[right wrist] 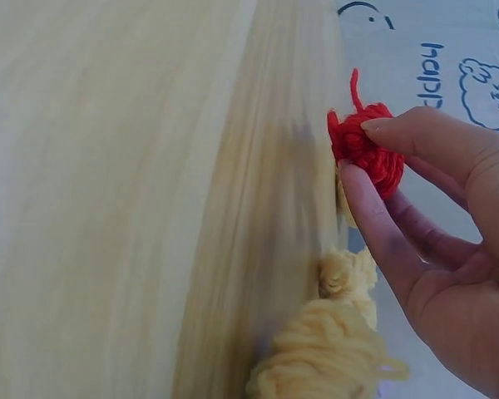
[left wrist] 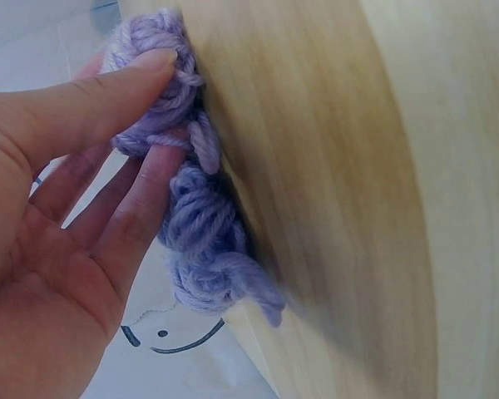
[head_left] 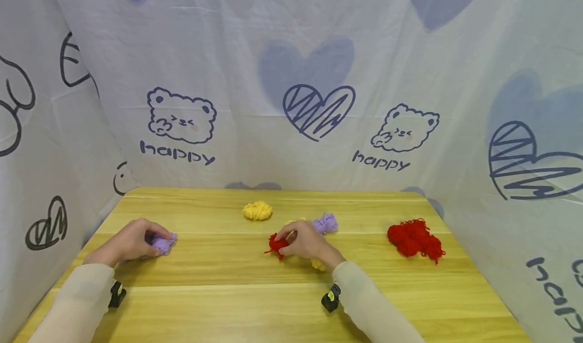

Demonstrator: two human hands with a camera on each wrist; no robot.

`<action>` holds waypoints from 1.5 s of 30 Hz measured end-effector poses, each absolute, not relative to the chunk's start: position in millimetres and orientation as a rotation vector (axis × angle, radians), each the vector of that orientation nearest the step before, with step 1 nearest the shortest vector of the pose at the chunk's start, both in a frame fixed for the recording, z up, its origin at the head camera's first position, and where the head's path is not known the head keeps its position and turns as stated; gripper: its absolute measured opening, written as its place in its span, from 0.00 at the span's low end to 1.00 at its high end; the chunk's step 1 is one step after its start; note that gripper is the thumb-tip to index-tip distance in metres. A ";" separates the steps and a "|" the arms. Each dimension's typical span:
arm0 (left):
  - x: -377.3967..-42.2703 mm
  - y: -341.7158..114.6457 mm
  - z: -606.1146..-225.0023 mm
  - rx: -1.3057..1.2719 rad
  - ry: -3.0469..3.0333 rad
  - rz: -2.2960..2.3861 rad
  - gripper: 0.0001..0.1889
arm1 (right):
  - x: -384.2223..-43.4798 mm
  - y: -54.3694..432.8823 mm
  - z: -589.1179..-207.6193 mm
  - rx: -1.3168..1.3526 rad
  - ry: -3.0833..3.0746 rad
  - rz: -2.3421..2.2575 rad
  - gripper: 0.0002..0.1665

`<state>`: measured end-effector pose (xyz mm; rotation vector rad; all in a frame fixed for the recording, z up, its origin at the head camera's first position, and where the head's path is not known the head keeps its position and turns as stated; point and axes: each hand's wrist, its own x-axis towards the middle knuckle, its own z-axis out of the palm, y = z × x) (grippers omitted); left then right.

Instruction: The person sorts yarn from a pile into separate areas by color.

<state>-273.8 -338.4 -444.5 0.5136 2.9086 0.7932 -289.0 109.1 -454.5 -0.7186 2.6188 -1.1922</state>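
Observation:
At the left of the table, my left hand [head_left: 129, 241] pinches a bundle of purple yarn [left wrist: 154, 100] between thumb and fingers. A second purple yarn bundle [left wrist: 204, 237] lies against the table beside it in the left wrist view. Near the middle, a small red yarn bundle [right wrist: 370, 148] is pinched by the thumb and fingertips of my right hand [head_left: 306, 239]. One loose red strand sticks out from it. Yellow yarn [right wrist: 320, 357] lies close to that hand, partly hidden beneath it in the head view.
Another yellow yarn bundle [head_left: 257, 211] sits toward the back. Purple yarn [head_left: 326, 222] lies just beyond my right hand. A pile of red yarn [head_left: 414, 238] rests at the right of the wooden table [head_left: 218, 312]. Printed white cloth [head_left: 246, 145] hangs behind and along the sides.

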 end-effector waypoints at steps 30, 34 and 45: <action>-274.0 -338.3 -444.6 0.550 2.906 0.804 0.18 | -276.3 164.5 -430.1 -0.527 2.704 -1.300 0.13; -273.9 -338.2 -444.5 0.554 2.905 0.809 0.18 | -277.6 172.0 -428.4 -0.558 2.737 -1.299 0.13; -274.4 -339.0 -444.2 0.544 2.904 0.814 0.18 | -280.0 194.4 -424.9 -0.547 2.774 -1.306 0.13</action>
